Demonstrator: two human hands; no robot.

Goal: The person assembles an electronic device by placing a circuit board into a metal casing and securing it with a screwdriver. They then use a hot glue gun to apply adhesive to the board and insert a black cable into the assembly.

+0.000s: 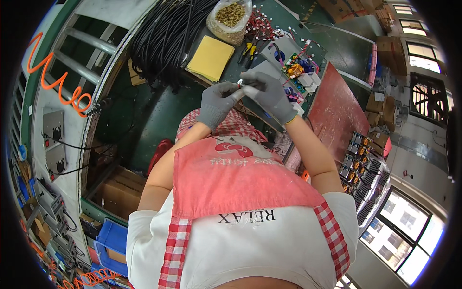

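Note:
Both my hands wear grey work gloves and meet in front of my apron. Between their fingertips is a small white piece, too small to make out fully. My left hand is closed in a pinch on it from the left. My right hand is closed around it from the other side, its fingers bent over the top and partly hiding it. Just beyond my hands, a stack of yellow sheets lies on the bench, with yellow-and-black pliers to its right.
A thick bundle of black cables lies at the far left of the bench. Behind the sheets stands a bag of small brass-coloured parts, beside red wires with white ends. Circuit boards sit at right. An orange coiled hose hangs left.

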